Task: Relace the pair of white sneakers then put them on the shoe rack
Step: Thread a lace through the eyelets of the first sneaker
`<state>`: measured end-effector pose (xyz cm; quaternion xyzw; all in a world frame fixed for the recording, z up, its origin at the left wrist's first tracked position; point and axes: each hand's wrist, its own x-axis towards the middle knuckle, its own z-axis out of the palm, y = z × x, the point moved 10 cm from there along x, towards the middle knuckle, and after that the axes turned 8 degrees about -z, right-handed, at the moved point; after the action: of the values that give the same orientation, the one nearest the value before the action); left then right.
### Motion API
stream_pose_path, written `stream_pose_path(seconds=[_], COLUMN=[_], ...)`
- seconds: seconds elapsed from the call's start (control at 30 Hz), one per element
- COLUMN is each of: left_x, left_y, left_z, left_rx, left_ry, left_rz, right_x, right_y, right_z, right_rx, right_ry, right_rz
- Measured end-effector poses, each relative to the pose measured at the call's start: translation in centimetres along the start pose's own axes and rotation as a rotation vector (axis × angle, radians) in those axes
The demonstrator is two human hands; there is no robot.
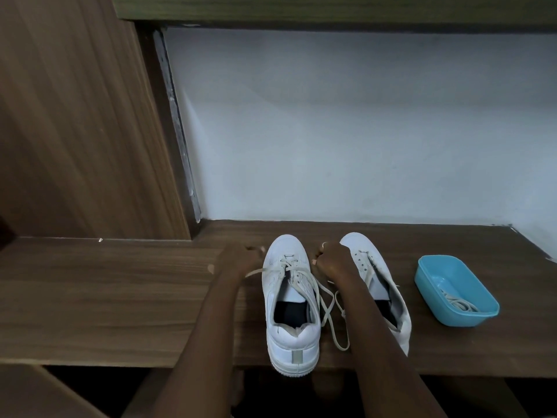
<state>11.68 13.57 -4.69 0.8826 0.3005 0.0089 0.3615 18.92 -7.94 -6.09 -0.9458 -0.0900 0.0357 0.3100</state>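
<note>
Two white sneakers stand side by side on a dark wooden shelf (pixel 120 297), toes toward the wall. The left sneaker (pixel 289 303) has a cream lace (pixel 327 306) threaded through its lower eyelets. My left hand (pixel 238 259) grips one lace end at the shoe's left side. My right hand (pixel 331 260) is curled between the shoes and grips the other end, whose slack loops down beside the heel. The right sneaker (pixel 388 291) has bare eyelets and my right forearm partly covers it.
A blue plastic tub (pixel 431 285) at the right of the shelf holds another coiled lace (pixel 459 304). A white wall rises behind the shelf. A wooden panel (pixel 75 131) stands at the left and a dark shelf runs overhead.
</note>
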Motion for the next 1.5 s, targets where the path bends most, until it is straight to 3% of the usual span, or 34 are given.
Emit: stream_pose_path(seconds=[0.1, 0.2, 0.4, 0.57, 0.7, 0.87, 1.0, 1.13, 1.33, 1.5], left_x=[-0.8, -0.7, 0.1, -0.1, -1.0, -2.8, -1.8, 1.3, 0.2, -0.8], left_y=[0.7, 1.1, 0.7, 0.0, -2.5, -5.5, -6.2, -4.2, 0.9, 2.0], left_z=[3.7, 4.3, 0.6, -2.8, -6.1, -9.3, -8.5, -4.2, 1.7, 5.0], left_rx=[0.181, 0.188, 0.150, -0.088, -0.103, -0.258, -0.250, -0.052, 0.049, 0.225], left_ry=[-0.246, -0.269, 0.062, 0.300, 0.549, 0.725, 0.591, 0.271, -0.080, -0.209], left_rz=[0.093, 0.110, -0.021, -0.040, -0.252, -0.425, -0.411, -0.191, 0.105, 0.137], right_x=[0.0, 0.2, 0.2, 0.2, 0.2, 0.3, 0.3, 0.4, 0.5, 0.4], right_y=[-0.2, -0.3, -0.1, 0.1, 0.1, 0.1, 0.0, -0.2, -0.8, -1.0], right_z=[0.5, 0.7, 0.3, 0.1, 0.2, 0.3, 0.4, 0.8, 1.3, 1.1], right_rx=[0.008, 0.001, -0.012, -0.020, -0.029, -0.028, -0.012, -0.003, -0.008, -0.015], right_ry=[-0.026, -0.033, -0.013, 0.003, -0.011, -0.018, -0.021, -0.032, -0.038, -0.027], right_rz=[-0.015, -0.029, -0.033, -0.028, -0.030, -0.033, -0.034, -0.042, -0.048, -0.068])
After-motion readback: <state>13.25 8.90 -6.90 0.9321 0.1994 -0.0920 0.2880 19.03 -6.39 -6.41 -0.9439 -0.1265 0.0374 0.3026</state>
